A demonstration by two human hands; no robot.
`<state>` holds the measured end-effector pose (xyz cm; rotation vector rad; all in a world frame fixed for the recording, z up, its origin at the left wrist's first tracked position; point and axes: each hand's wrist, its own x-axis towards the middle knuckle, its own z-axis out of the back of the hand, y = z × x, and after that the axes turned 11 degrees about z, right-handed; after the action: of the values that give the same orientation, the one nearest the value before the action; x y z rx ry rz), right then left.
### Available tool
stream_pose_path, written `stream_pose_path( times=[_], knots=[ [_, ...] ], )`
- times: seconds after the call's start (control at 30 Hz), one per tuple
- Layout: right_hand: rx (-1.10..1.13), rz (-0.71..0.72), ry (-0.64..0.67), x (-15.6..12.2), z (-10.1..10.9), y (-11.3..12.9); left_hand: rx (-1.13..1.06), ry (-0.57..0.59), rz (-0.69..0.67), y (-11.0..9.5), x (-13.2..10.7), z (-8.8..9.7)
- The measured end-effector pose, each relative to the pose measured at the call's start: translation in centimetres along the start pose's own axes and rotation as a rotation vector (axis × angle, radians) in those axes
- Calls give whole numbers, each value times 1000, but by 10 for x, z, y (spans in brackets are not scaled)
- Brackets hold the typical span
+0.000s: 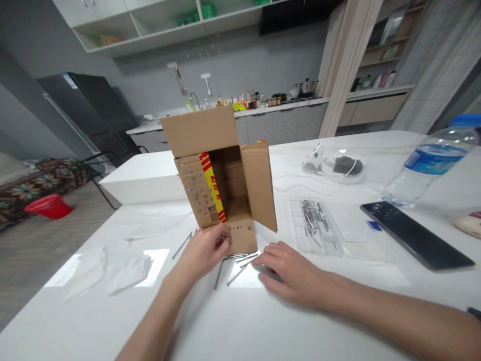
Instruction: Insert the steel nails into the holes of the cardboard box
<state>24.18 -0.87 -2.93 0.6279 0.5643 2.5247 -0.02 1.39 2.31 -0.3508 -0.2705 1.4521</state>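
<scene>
Head view. We saw a cardboard box (221,175) standing open on its side on the white desk (263,321), its opening facing us and its flaps spread up and to the right. The left hand (203,250) pressed against the box's lower front flap, its fingertips (221,239) pinched narrowly on what looked like a nail (224,237) at that flap; the nail itself was mostly hidden. Rows of nail heads studded the box's left flap. The right hand (289,273) lay flat on the desk, fingers spread and holding nothing, just beside a loose cluster of nails (236,263) lying in front of the box. One more nail (182,245) lay apart, to the left of the left hand.

To the right of the box lay a clear plastic tray (319,225) with further nails, and beyond it a dark tablet (415,233) and a water bottle (428,168) near the desk's right edge. Folded white tissues (112,273) lay toward the left edge. The near edge of the desk carried only the forearms, leaving open surface between the hands and us.
</scene>
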Motion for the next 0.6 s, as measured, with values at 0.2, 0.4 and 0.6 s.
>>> stream_pose_path(
  times=[0.2,0.4,0.6],
  knots=[
    [2,2,3,0,0,0,3,-3,-12,1,0,-1],
    [4,2,0,0,0,0,8,-1,-3,0,0,-1],
    [2,3,3,0,0,0,5,1,-2,1,0,-2]
  ],
)
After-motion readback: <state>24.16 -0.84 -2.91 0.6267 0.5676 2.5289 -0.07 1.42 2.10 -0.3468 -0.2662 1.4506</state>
